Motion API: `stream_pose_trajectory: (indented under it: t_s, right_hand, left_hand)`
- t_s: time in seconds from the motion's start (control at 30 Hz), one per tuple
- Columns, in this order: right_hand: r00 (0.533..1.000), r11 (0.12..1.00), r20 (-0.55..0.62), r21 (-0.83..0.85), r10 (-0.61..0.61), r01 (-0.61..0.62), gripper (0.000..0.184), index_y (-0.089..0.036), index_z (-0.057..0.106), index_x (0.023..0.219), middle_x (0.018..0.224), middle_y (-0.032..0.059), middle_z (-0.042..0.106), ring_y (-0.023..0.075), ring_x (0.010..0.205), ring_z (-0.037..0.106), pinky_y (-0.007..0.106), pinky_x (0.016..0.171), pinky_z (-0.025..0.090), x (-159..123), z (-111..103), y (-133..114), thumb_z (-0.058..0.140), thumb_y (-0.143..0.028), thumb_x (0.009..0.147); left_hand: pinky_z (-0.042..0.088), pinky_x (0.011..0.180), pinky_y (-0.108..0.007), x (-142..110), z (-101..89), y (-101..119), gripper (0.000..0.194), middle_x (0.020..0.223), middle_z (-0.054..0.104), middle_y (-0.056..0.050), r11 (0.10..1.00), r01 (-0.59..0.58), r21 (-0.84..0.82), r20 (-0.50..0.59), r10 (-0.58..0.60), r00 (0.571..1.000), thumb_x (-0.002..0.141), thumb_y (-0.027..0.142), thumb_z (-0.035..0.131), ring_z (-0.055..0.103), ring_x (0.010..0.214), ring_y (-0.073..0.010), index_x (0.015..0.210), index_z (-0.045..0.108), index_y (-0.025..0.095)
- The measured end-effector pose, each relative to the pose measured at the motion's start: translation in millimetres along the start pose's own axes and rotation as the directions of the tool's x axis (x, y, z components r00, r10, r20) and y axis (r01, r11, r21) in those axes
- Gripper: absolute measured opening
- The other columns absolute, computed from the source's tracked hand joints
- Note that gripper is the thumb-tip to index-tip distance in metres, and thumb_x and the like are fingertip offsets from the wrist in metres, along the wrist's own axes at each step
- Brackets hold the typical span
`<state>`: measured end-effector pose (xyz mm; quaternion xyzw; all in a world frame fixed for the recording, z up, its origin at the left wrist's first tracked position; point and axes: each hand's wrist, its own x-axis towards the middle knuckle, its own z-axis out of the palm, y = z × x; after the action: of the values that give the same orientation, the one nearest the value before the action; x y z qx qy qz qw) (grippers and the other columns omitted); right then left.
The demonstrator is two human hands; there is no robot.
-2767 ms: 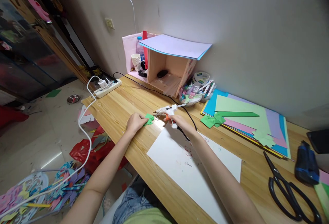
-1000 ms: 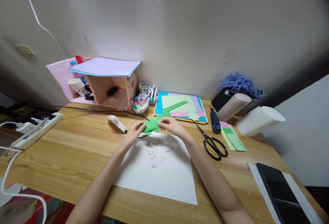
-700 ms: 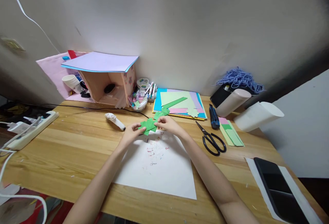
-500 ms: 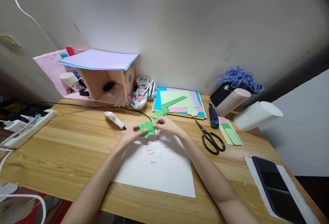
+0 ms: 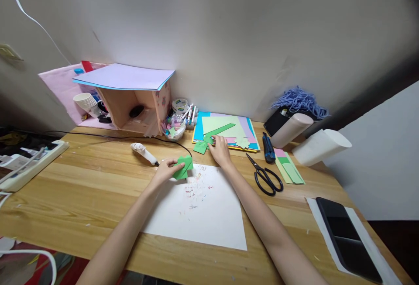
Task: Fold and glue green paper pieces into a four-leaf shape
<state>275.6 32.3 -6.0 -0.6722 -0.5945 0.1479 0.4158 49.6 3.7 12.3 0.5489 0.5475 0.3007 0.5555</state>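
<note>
My left hand (image 5: 166,170) pinches a folded green paper piece (image 5: 186,165) by its left side, just above the white paper sheet (image 5: 212,215), which has coloured marks on it. Farther back, my right hand (image 5: 220,150) has its thumb and fingertips closed at the right edge of a second green paper cutout (image 5: 200,146). That cutout lies at the front left corner of the coloured paper stack (image 5: 198,134). Behind it, a long green paper strip (image 5: 222,128) rests slantwise on the stack, and a pale green leaf-shaped cutout (image 5: 242,142) lies to the right.
A white glue gun (image 5: 144,153) lies left of my left hand, its black cord running behind. Black scissors (image 5: 266,176), a blue utility knife (image 5: 269,147) and paper strips (image 5: 290,167) lie to the right. A cardboard box (image 5: 165,110) and a scrap bowl (image 5: 175,133) stand at the back.
My right hand has let go of the green piece that both hands held and moved back and right to the other green cutout. My left hand still holds its piece, now turned slightly.
</note>
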Motion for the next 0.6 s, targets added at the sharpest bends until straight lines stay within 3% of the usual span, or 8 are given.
stream_pose_trajectory:
  t_s: [0.1,0.2,0.33,0.53,0.6]
  right_hand:
    - [0.999,0.992,0.020,0.116,0.042,-0.044,0.028,-0.016,0.058,0.096,0.096,0.0108,0.056,0.0250,0.095,0.045,0.039,0.089,0.032,6,4,13,0.056,-0.023,0.069]
    - [0.995,0.978,0.055,0.190,0.079,-0.088,0.017,-0.017,0.060,0.080,0.081,0.0062,0.058,0.0222,0.083,0.050,0.036,0.080,0.037,9,5,17,0.057,-0.026,0.066]
    - [0.982,0.924,0.075,0.335,0.171,-0.186,0.016,-0.018,0.053,0.070,0.068,0.0016,0.056,0.0184,0.070,0.052,0.033,0.070,0.041,13,-7,12,0.057,-0.032,0.065]
    - [0.951,0.760,0.251,0.579,0.181,-0.297,0.026,-0.019,0.042,0.068,0.062,-0.0029,0.048,0.0140,0.064,0.058,0.028,0.065,0.048,6,-22,-20,0.062,-0.035,0.062]
    - [0.914,0.636,0.366,0.666,0.178,-0.390,0.032,-0.019,0.042,0.072,0.063,-0.0036,0.049,0.0134,0.064,0.059,0.029,0.067,0.049,-3,-18,-35,0.068,-0.030,0.057]
  left_hand:
    - [0.033,0.045,-0.021,0,2.1,0,0.035,0.058,0.060,0.000,0.986,0.054,-0.156,0.000,-0.055,0.998,0.052,0.043,0.072,0.047,0.048,-0.0087,0.066,0.063,0.013]
    - [0.031,0.043,-0.020,1,2.3,-2,0.037,0.061,0.063,-0.002,0.974,0.065,-0.217,-0.010,-0.069,0.998,0.052,0.042,0.073,0.047,0.047,-0.0081,0.071,0.064,0.012]
    - [0.039,0.049,-0.019,2,0.7,-3,0.040,0.078,0.068,-0.006,0.962,0.065,-0.264,-0.042,-0.079,0.996,0.054,0.041,0.072,0.057,0.060,-0.0122,0.081,0.065,0.012]
    - [0.044,0.058,-0.022,1,2.3,-1,0.044,0.089,0.069,-0.009,0.904,0.033,-0.426,-0.124,-0.095,0.988,0.049,0.036,0.077,0.061,0.074,-0.0174,0.085,0.068,0.014]
    - [0.044,0.056,-0.021,2,3.1,-2,0.042,0.084,0.069,-0.008,0.894,-0.003,-0.448,-0.152,-0.073,0.986,0.049,0.036,0.077,0.061,0.070,-0.0165,0.083,0.068,0.013]
